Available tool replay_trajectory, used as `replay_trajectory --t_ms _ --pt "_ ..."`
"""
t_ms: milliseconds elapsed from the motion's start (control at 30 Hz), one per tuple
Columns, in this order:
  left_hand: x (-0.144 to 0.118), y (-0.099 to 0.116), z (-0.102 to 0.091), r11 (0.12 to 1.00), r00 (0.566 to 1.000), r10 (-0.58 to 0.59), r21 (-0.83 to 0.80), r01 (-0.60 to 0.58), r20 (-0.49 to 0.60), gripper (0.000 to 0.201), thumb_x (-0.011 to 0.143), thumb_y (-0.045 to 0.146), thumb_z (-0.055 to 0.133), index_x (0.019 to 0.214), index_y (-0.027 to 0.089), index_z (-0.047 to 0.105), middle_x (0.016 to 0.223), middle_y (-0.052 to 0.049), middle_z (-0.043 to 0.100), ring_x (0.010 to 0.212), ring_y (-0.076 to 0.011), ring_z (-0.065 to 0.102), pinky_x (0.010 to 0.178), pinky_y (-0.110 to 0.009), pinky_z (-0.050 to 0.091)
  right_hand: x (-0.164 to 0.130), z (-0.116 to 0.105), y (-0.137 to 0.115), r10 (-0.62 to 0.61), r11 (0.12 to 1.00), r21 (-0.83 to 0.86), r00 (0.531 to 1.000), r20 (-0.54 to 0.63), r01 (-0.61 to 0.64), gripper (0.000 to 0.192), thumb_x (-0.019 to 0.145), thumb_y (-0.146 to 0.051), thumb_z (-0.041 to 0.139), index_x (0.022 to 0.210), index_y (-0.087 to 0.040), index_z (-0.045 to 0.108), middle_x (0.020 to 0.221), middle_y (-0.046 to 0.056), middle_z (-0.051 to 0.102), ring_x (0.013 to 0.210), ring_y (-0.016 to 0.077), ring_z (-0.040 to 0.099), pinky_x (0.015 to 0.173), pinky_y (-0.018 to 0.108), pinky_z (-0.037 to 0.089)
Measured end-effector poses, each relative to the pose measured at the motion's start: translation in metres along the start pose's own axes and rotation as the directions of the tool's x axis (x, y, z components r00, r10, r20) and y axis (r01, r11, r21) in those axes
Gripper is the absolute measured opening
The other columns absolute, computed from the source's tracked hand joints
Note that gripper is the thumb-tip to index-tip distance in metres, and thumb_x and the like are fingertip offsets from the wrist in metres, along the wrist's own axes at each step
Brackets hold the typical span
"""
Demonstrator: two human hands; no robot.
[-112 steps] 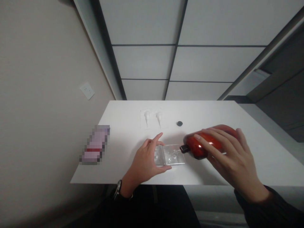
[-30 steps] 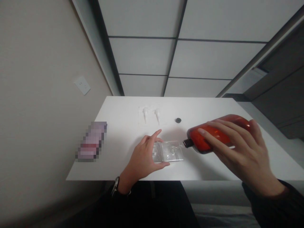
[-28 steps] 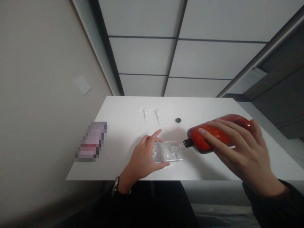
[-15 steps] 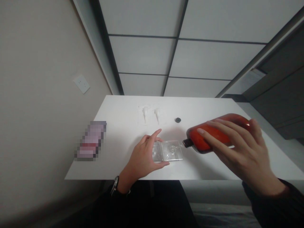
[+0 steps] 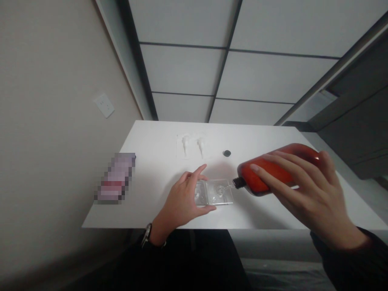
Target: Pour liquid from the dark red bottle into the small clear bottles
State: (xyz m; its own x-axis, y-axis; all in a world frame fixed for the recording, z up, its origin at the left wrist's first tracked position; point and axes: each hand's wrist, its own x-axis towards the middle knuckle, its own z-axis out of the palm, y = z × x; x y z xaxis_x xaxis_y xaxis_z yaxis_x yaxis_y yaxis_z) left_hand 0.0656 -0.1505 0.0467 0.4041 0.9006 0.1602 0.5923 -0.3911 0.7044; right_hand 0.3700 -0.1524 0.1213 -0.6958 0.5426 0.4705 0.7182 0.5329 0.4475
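Note:
My right hand [image 5: 303, 194] grips a red bottle [image 5: 273, 171] tipped on its side, its dark open neck pointing left just over the right edge of a clear plastic tray [image 5: 216, 193] with round wells. My left hand [image 5: 184, 200] steadies that tray at its left end, thumb and fingers around it, on the white table [image 5: 151, 169]. A small black cap [image 5: 226, 153] lies on the table behind the bottle's neck.
Two small white pump heads [image 5: 192, 146] lie on a clear wrapper at the table's far middle. A blurred pink-and-red box [image 5: 115, 178] sits at the left edge by the wall. The table's front edge runs just below my hands.
The bottle has been raised a little off the table and stays tipped towards the tray. In the last second both hands have hardly moved.

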Motion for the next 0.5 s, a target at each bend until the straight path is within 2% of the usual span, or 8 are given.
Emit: replay_trajectory --t_ms 300,500 --pt "-0.0003 0.0024 -0.0014 1.000 1.000 -0.015 0.001 0.015 0.016 0.112 0.073 0.028 0.095 0.160 0.026 0.024 0.136 -0.009 0.069 0.123 -0.0319 0.059 0.108 -0.051 0.050 0.0028 0.0010 -0.0006 0.021 0.998 0.057 1.000 -0.015 -0.020 0.090 0.101 -0.007 0.056 0.171 -0.042 0.011 0.144 0.005 0.070 0.128 0.0320 0.070 0.121 0.059 0.044" --pt "-0.0006 0.0006 -0.0014 1.000 1.000 -0.013 -0.012 0.013 0.013 0.112 0.073 0.029 0.095 0.161 0.029 0.024 0.136 -0.008 0.069 0.123 -0.0334 0.060 0.108 -0.054 0.049 0.0034 -0.0037 0.0008 0.011 0.999 0.046 0.998 0.064 -0.014 0.090 0.100 -0.005 0.056 0.170 -0.043 0.014 0.148 0.006 0.067 0.133 0.0338 0.067 0.118 0.062 0.046"
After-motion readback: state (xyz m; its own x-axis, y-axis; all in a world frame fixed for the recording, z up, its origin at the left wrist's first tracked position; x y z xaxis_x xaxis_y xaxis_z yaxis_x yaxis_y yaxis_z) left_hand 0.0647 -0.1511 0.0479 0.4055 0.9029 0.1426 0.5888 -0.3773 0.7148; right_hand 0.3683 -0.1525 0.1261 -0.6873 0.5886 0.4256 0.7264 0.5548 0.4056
